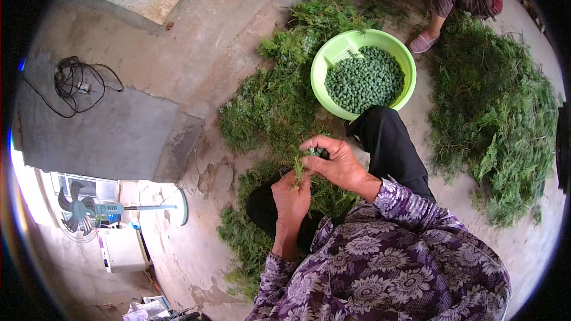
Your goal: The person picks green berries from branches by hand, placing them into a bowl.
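My left hand (291, 200) is closed around a small green conifer sprig (298, 168), whose leafy tip points up between the two hands. Right beside it, my right hand (343, 167) has its fingers curled, thumb and forefinger at the sprig. A few bluish-green berries (317, 152) show inside the curled right fingers. Ahead of my knee stands a light green plastic basin (317, 86), holding many round berries (364, 80). Beneath and beyond my hands, a pile of berry-bearing conifer branches (270, 104) spreads over the floor.
At right lies a large heap of green branches (491, 122). A co-worker's leg and slipper (423, 43) are at the top right. On the left are a coiled black cable (74, 86), a standing fan (80, 207) and a white box (124, 248). My black-trousered knee (389, 142) touches the basin's side.
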Demonstrator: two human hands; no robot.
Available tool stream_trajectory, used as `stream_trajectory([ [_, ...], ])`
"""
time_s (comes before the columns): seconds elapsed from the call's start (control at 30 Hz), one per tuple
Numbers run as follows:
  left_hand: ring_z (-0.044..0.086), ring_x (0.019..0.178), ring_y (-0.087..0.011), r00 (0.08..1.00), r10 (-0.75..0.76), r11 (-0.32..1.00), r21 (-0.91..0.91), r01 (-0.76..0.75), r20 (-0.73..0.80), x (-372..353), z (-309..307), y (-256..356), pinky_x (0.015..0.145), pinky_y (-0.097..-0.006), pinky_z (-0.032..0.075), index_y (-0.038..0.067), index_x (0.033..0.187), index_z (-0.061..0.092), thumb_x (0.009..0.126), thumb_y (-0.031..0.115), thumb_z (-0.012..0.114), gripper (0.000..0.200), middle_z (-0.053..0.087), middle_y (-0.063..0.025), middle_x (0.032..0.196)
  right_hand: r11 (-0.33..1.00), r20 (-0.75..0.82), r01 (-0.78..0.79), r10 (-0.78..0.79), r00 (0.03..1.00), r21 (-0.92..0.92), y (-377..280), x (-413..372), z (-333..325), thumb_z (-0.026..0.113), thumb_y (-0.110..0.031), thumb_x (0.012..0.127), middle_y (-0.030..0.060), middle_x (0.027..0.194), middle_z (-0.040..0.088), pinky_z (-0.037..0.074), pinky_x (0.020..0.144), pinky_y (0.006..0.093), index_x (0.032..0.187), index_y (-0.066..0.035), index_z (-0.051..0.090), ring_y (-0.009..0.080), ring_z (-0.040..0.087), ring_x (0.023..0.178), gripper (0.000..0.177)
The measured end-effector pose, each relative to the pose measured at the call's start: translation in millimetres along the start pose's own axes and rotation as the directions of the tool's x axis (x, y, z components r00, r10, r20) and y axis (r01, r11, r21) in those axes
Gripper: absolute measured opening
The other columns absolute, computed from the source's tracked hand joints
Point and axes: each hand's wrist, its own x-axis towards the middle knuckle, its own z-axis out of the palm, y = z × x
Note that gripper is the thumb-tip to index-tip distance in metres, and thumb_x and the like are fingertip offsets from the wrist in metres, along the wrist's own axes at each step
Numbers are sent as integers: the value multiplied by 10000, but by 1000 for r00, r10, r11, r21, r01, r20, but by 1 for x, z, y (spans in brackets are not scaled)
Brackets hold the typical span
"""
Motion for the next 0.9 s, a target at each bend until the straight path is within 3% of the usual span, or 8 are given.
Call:
stream_trajectory([
  [0.07, 546, 538, -127, 1000, 22, 999, -25, -21, 12, 0, -1, 3, 503, -274, 416, 10, 799, 619, 793, 123, 569, 124, 576, -129, 614, 995, -36, -29, 32, 999, 99, -1, 0, 0, 602, -45, 767, -14, 764, 560, 426, 556, 187, 921, -17, 580, 32, 497, 665, 158],
  [0.23, 600, 589, -190, 996, 70, 998, -9, -70, 52, 4, 3, -24, 531, -282, 439, 16, 824, 628, 779, 92, 568, 107, 602, -128, 671, 959, 26, -205, 204, 979, 194, -15, -4, -5, 571, -35, 782, -20, 708, 571, 427, 522, 191, 893, -16, 597, 35, 514, 613, 116],
  [0.33, 597, 602, -227, 987, 125, 972, 187, -142, 99, 11, -2, -43, 550, -285, 443, 9, 846, 626, 761, 67, 572, 116, 608, -135, 697, 959, 22, -180, 180, 983, 219, -22, -7, -12, 557, -28, 786, -19, 684, 571, 428, 512, 193, 897, -7, 601, 38, 508, 586, 122],
  [0.43, 556, 654, -124, 939, -344, 939, -18, 344, -13, 11, -20, -11, 589, -258, 427, -12, 886, 617, 797, 121, 584, 163, 619, -76, 737, 976, -119, -144, 164, 979, 161, -33, 0, -40, 556, -30, 783, -11, 652, 561, 413, 479, 182, 890, -6, 605, 32, 491, 547, 121],
  [0.47, 556, 654, -124, 938, -346, 938, -16, 345, -11, 10, -22, -13, 589, -258, 427, -12, 886, 617, 797, 121, 584, 163, 619, -76, 737, 974, -157, -143, 171, 973, 178, -32, 2, -48, 560, -31, 780, -7, 642, 559, 406, 465, 177, 885, -13, 605, 32, 491, 539, 116],
  [0.6, 499, 608, -92, 976, -211, 960, -198, 198, -46, 8, -17, -20, 548, -250, 398, -12, 854, 615, 818, 153, 568, 175, 574, -27, 667, 826, 24, -381, 409, 912, 416, -17, 1, -41, 582, -61, 787, 27, 696, 588, 417, 436, 170, 898, -11, 568, 74, 543, 535, 123],
  [0.67, 476, 569, -82, 995, -93, 994, 55, 94, -22, 9, -14, -15, 520, -259, 387, -8, 803, 604, 818, 163, 566, 176, 535, -49, 596, 739, 136, -512, 509, 850, 438, -14, -5, -23, 580, -75, 795, 41, 730, 600, 429, 444, 170, 944, -9, 546, 84, 571, 580, 166],
  [0.9, 544, 601, -302, 991, 128, 965, 236, -117, -30, 9, -6, -15, 536, -341, 393, 12, 671, 539, 660, 40, 557, 35, 540, -118, 619, 737, 220, -532, 487, 846, 416, 4, 1, -3, 626, -134, 782, 65, 709, 591, 409, 416, 184, 948, 0, 523, 84, 532, 534, 236],
])
